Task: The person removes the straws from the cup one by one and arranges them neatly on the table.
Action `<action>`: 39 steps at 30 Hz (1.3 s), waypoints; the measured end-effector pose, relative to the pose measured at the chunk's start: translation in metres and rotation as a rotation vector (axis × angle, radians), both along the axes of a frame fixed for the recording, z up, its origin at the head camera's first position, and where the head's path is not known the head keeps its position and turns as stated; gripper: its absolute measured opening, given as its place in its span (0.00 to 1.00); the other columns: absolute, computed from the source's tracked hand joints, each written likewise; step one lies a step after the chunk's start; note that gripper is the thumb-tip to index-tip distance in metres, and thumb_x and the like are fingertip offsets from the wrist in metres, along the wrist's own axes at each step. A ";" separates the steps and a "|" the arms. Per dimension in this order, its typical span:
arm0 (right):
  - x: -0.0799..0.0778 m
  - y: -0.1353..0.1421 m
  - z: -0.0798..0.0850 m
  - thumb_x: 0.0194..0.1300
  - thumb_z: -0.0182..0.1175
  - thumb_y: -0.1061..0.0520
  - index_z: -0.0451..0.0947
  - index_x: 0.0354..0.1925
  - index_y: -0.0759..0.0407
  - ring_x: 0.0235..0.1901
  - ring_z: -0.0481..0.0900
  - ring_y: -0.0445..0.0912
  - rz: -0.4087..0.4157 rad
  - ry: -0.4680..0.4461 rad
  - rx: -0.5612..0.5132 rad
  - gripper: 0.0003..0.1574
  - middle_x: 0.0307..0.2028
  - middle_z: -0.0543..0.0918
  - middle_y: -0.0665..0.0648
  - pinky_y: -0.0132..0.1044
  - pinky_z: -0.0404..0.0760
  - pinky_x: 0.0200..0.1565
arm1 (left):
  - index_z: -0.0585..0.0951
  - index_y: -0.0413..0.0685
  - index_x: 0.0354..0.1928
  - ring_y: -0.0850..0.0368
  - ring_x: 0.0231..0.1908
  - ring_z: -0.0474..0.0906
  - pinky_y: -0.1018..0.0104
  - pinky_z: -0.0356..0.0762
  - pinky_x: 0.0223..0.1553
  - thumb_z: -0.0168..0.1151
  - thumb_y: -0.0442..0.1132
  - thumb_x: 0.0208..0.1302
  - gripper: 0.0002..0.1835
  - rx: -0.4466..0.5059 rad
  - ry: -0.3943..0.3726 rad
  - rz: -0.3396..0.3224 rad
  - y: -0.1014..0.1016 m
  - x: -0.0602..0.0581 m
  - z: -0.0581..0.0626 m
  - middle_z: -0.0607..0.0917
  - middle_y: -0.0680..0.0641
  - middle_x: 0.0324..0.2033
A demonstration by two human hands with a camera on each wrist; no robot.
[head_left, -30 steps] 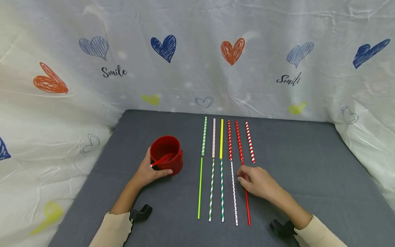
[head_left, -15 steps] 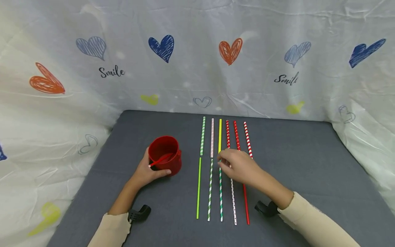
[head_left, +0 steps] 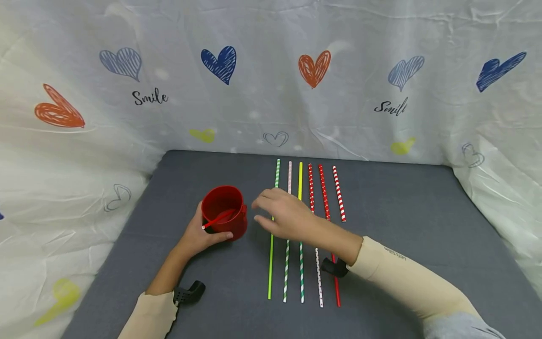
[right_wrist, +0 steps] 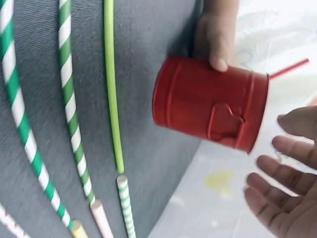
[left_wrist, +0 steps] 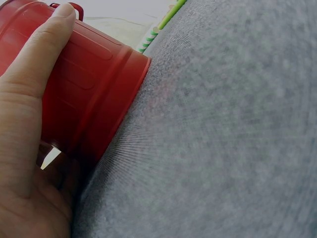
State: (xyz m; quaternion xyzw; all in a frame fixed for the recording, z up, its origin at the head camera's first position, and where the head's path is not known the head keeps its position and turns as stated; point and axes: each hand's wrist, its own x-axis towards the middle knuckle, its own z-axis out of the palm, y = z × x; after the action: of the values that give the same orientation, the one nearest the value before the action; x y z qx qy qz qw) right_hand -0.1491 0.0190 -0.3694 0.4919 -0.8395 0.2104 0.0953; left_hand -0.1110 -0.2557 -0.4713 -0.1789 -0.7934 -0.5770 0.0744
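My left hand (head_left: 200, 238) grips a red metal cup (head_left: 240, 228) from its left side, thumb across the front. A red straw (head_left: 217, 220) leans inside the cup, its white-tipped end over the rim. In the left wrist view the cup's base meets the grey cloth. Just right of the cup, my right hand (head_left: 284, 214) hovers over the left straws with its fingers loosely spread. The right wrist view shows nothing in those fingers (right_wrist: 280, 173). Beneath that hand and forearm lie a lime green straw (head_left: 270, 268) and a green-striped straw (head_left: 286, 273), partly covered.
Two rows of paper straws lie on the grey cloth (head_left: 402, 212). The far row includes a yellow straw (head_left: 300, 176) and a red-striped straw (head_left: 339, 193); the near row includes a plain red straw (head_left: 337, 292). A white curtain (head_left: 262, 103) with hearts hangs behind.
My right hand has moved left from beside the plain red straw, across the rows, to near the cup, and its fingers have spread. The left hand and cup stay put.
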 end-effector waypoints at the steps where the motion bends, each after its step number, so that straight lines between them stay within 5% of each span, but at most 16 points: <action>1: 0.000 -0.005 -0.001 0.65 0.67 0.57 0.83 0.47 0.57 0.47 0.78 0.47 0.019 0.006 -0.010 0.12 0.45 0.83 0.51 0.37 0.78 0.50 | 0.56 0.33 0.71 0.37 0.59 0.68 0.71 0.73 0.54 0.77 0.23 0.46 0.52 -0.004 0.004 0.002 0.000 0.000 0.000 0.69 0.33 0.64; 11: -0.002 -0.050 -0.004 0.69 0.64 0.54 0.85 0.49 0.58 0.51 0.78 0.48 0.095 0.131 0.047 0.14 0.46 0.85 0.53 0.40 0.74 0.59 | 0.55 0.36 0.71 0.56 0.57 0.69 0.69 0.74 0.53 0.77 0.25 0.48 0.51 -0.023 -0.033 0.011 -0.002 0.001 0.001 0.69 0.39 0.63; 20: -0.014 -0.074 0.003 0.71 0.62 0.60 0.86 0.47 0.56 0.44 0.81 0.45 0.082 0.024 0.157 0.09 0.42 0.87 0.52 0.34 0.79 0.49 | 0.56 0.40 0.71 0.56 0.57 0.70 0.68 0.73 0.55 0.78 0.29 0.50 0.50 -0.035 -0.101 0.039 -0.003 0.004 0.006 0.71 0.43 0.62; 29: -0.027 -0.093 0.019 0.65 0.69 0.59 0.89 0.41 0.51 0.40 0.79 0.41 0.105 -0.148 0.353 0.07 0.39 0.87 0.47 0.32 0.79 0.43 | 0.56 0.39 0.72 0.59 0.56 0.72 0.67 0.74 0.54 0.78 0.27 0.49 0.52 -0.033 -0.057 0.018 -0.003 0.000 0.000 0.72 0.43 0.62; 37: -0.029 -0.102 0.013 0.65 0.64 0.65 0.89 0.34 0.52 0.36 0.76 0.40 0.149 -0.188 0.340 0.10 0.35 0.86 0.47 0.29 0.76 0.41 | 0.54 0.34 0.71 0.60 0.56 0.71 0.72 0.72 0.54 0.78 0.27 0.49 0.52 -0.082 -0.033 0.007 -0.001 0.001 0.006 0.70 0.38 0.62; 39: -0.031 -0.104 0.011 0.64 0.64 0.66 0.89 0.33 0.53 0.34 0.76 0.39 0.148 -0.205 0.321 0.11 0.32 0.86 0.46 0.28 0.75 0.39 | 0.54 0.34 0.72 0.59 0.56 0.71 0.72 0.72 0.54 0.78 0.27 0.48 0.53 -0.093 -0.021 0.008 -0.002 -0.002 0.001 0.70 0.38 0.62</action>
State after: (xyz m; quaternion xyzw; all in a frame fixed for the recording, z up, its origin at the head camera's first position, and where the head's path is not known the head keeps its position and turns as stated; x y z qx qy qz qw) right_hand -0.1797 -0.0847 -0.3586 0.5370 -0.8292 0.1293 -0.0860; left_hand -0.1127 -0.2580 -0.4707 -0.1729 -0.8207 -0.5412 0.0600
